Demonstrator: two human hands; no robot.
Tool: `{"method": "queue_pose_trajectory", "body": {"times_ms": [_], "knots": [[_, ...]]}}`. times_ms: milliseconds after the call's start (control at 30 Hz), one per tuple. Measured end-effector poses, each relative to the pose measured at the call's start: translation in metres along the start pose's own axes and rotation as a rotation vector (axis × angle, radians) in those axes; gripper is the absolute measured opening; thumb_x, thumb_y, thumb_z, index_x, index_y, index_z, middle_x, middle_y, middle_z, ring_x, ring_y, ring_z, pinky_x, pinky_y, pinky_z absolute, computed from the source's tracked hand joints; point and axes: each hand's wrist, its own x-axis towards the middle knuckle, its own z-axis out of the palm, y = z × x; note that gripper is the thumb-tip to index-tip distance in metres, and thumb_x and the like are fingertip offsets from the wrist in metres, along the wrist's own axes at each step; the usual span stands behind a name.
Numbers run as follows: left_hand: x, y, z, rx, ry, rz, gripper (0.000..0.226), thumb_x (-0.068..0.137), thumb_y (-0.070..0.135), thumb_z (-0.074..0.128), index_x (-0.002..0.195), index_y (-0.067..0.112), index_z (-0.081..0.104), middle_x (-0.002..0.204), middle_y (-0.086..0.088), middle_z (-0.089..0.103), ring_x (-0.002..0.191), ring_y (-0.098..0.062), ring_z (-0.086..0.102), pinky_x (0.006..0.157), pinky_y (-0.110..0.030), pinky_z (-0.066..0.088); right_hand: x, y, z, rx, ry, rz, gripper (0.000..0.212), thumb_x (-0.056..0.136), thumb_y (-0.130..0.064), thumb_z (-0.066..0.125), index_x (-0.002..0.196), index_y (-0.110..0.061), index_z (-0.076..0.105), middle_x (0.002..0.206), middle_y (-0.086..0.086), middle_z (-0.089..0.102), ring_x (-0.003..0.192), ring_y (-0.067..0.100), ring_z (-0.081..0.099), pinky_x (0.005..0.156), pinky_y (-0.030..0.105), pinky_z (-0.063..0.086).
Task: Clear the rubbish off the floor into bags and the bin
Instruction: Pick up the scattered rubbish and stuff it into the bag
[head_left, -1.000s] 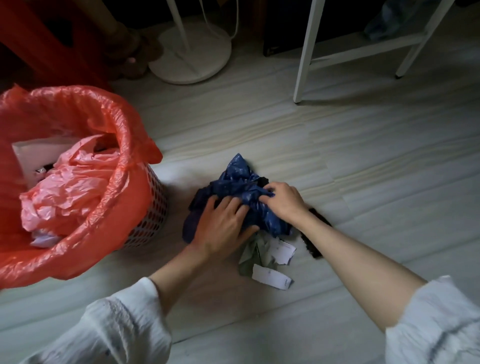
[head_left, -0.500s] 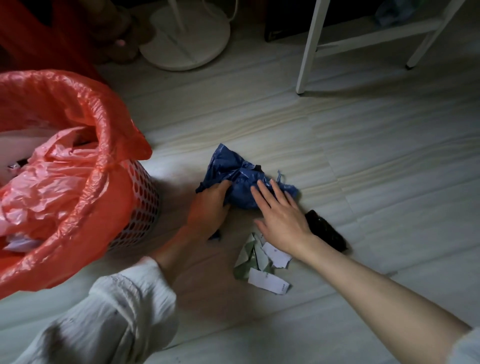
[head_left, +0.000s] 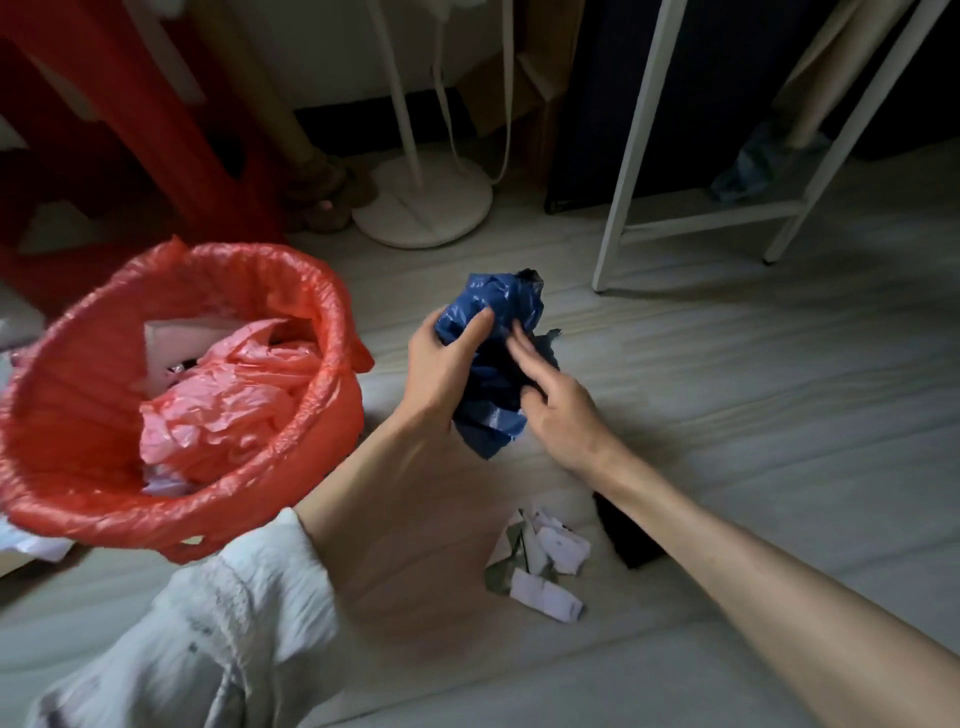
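The left hand (head_left: 441, 374) grips the crumpled blue bag (head_left: 493, 364) just right of the red-lined bin (head_left: 311, 415), right hand (head_left: 561, 415) fingers loosely spread against it, while paper scraps (head_left: 540, 564) still lie on the near floor (head_left: 727, 415).

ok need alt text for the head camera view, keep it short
A person's left hand grips a crumpled blue plastic bag above a pale floor, the open right hand touching it. A red-lined bin sits to the left; paper scraps lie below.
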Motion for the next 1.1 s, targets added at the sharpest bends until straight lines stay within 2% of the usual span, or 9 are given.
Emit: {"method": "queue_pose_trajectory", "body": {"times_ms": [200, 300, 400, 500, 567, 667, 833, 967, 1100], "knots": [[-0.006, 0.088, -0.055, 0.492, 0.115, 0.459, 0.040, 0.076, 0.006, 0.059, 0.116, 0.011, 0.061, 0.099, 0.003, 0.063, 0.095, -0.013, 0.061, 0.086, -0.023, 0.047, -0.009, -0.066, 0.009, -0.057, 0.144, -0.217, 0.040, 0.096, -0.003, 0.038, 0.130, -0.017, 0.054, 0.131, -0.010, 0.051, 0.124, -0.002, 0.040, 0.107, 0.015, 0.029], [-0.015, 0.117, -0.094, 0.628, 0.242, 0.547, 0.040, 0.076, 0.000, 0.057, 0.115, 0.010, 0.062, 0.098, 0.000, 0.065, 0.094, -0.013, 0.060, 0.081, -0.016, 0.041, -0.001, -0.092, 0.040, -0.103, 0.229, -0.293, 0.032, 0.094, -0.003, 0.039, 0.119, -0.010, 0.058, 0.120, 0.002, 0.059, 0.115, 0.010, 0.050, 0.101, 0.026, 0.040], [-0.028, 0.123, -0.143, 0.760, 0.363, 0.590, 0.046, 0.076, -0.006, 0.053, 0.119, 0.009, 0.060, 0.107, -0.010, 0.068, 0.098, -0.018, 0.060, 0.079, -0.011, 0.035, 0.013, -0.109, 0.073, -0.190, 0.217, -0.243, 0.032, 0.094, -0.007, 0.041, 0.123, -0.010, 0.054, 0.126, 0.005, 0.054, 0.122, 0.018, 0.047, 0.101, 0.025, 0.034], [-0.033, 0.100, -0.192, 1.015, 0.346, 0.662, 0.058, 0.069, -0.013, 0.055, 0.125, 0.006, 0.056, 0.121, -0.015, 0.062, 0.112, -0.030, 0.056, 0.097, -0.032, 0.039, 0.023, -0.110, 0.098, -0.347, 0.089, -0.200, 0.044, 0.095, -0.014, 0.042, 0.139, -0.013, 0.040, 0.148, 0.003, 0.035, 0.138, 0.016, 0.029, 0.110, 0.021, 0.021], [-0.028, 0.072, -0.216, 1.291, 0.272, 0.665, 0.061, 0.065, -0.011, 0.062, 0.123, 0.007, 0.057, 0.119, -0.015, 0.062, 0.110, -0.037, 0.055, 0.094, -0.048, 0.041, 0.027, -0.108, 0.110, -0.407, 0.000, -0.165, 0.050, 0.097, -0.019, 0.039, 0.146, -0.015, 0.027, 0.157, -0.001, 0.017, 0.145, 0.013, 0.012, 0.115, 0.022, 0.011], [-0.019, 0.040, -0.223, 1.542, 0.125, 0.425, 0.049, 0.077, 0.012, 0.058, 0.125, 0.016, 0.054, 0.128, -0.008, 0.053, 0.122, -0.033, 0.042, 0.098, -0.048, 0.030, 0.035, -0.102, 0.121, -0.474, -0.037, -0.165, 0.055, 0.099, -0.021, 0.036, 0.149, -0.012, 0.015, 0.159, 0.001, 0.004, 0.146, 0.013, 0.000, 0.117, 0.023, 0.003], [0.013, 0.020, -0.204, 1.484, -0.131, 0.125, 0.058, 0.087, 0.058, 0.035, 0.127, 0.016, 0.038, 0.156, -0.001, 0.006, 0.144, -0.027, -0.006, 0.111, -0.058, -0.003, 0.048, -0.088, 0.131, -0.465, -0.048, -0.141, 0.062, 0.098, -0.016, 0.030, 0.150, -0.012, -0.004, 0.158, 0.001, -0.015, 0.146, 0.012, -0.003, 0.119, 0.024, 0.007], [0.024, -0.012, -0.209, 1.321, -0.328, -0.143, 0.080, 0.085, 0.063, 0.042, 0.147, 0.032, 0.001, 0.154, 0.004, -0.024, 0.143, -0.023, -0.020, 0.112, -0.059, -0.001, 0.049, -0.081, 0.136, -0.441, -0.056, -0.173, 0.066, 0.095, -0.010, 0.032, 0.150, -0.013, -0.005, 0.157, -0.002, -0.018, 0.146, 0.009, -0.001, 0.118, 0.024, 0.012], [0.044, -0.029, -0.210, 1.446, -0.469, -0.349, 0.079, 0.087, 0.068, 0.028, 0.141, 0.041, -0.022, 0.150, 0.005, -0.033, 0.142, -0.023, -0.023, 0.112, -0.056, -0.002, 0.053, -0.077, 0.138, -0.406, -0.047, -0.205, 0.067, 0.091, -0.015, 0.029, 0.150, -0.016, -0.002, 0.156, -0.005, -0.018, 0.146, 0.007, -0.002, 0.118, 0.027, 0.016]]}}
